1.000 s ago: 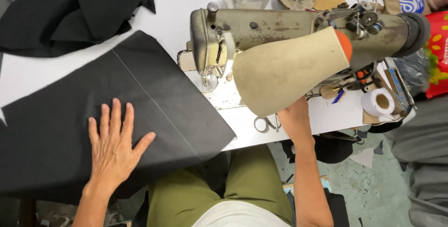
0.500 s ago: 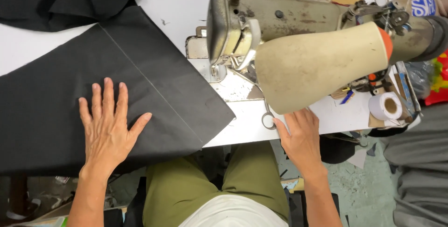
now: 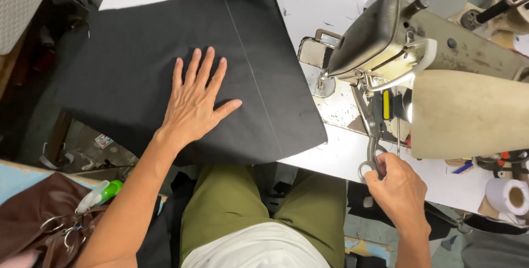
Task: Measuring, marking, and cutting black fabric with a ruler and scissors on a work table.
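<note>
A sewing workshop.
An industrial sewing machine (image 3: 419, 42) stands on a white worktable (image 3: 330, 3) spread with black cloth (image 3: 138, 64), scissors (image 3: 370, 135) alongside.

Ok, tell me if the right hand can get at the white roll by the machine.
Probably yes: the white roll sits in the open on the table, near the right hand, but that hand holds scissors.

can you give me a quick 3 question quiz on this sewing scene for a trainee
1. True or false: the left hand lies flat on the black cloth.
2. What does the right hand grip? A) scissors B) tape roll C) bottle
3. Fill in: the scissors lie on the white table under the sewing ____.

Key: 1 true; 2 A; 3 machine
</note>
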